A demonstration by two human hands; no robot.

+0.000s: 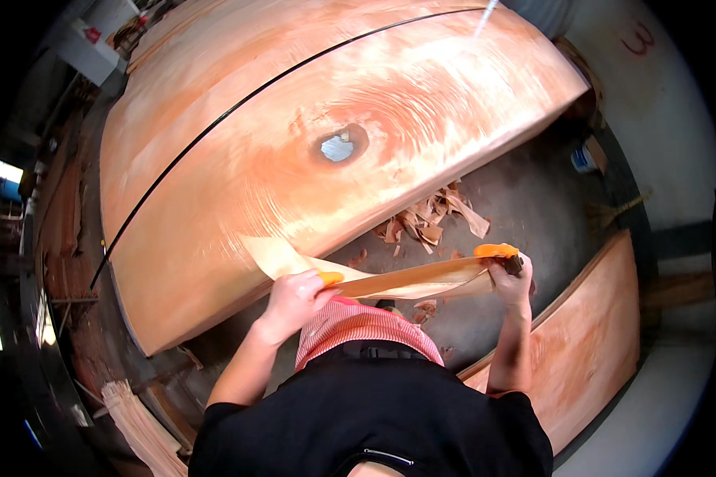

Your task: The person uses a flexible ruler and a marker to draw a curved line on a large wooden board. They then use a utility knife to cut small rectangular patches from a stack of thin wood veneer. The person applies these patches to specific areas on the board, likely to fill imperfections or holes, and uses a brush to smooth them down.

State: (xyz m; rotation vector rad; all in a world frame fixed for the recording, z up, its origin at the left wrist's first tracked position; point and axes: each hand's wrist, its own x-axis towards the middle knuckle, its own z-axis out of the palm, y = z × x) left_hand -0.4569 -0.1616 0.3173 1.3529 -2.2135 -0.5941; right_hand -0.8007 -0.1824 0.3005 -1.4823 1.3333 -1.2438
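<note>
A long, pale strip of wood veneer point(422, 280) stretches in front of my body between my two hands. My left hand point(293, 302) is closed on the strip near the stack's edge, with an orange cover point(331, 277) on a fingertip. Beyond it, a wider pale end point(272, 254) of veneer lies over the stack. My right hand point(514, 280) is closed at the strip's other end. An orange piece point(496, 250) and a small dark object show at its fingers; I cannot tell what the dark object is.
A large stack of veneer sheets point(215, 167), with a hole in its top, fills the far side. A black cord point(266, 86) crosses it. Torn veneer scraps point(429, 221) lie on the grey floor. At the right stands another wood stack point(585, 342); a tub point(583, 159) sits beyond.
</note>
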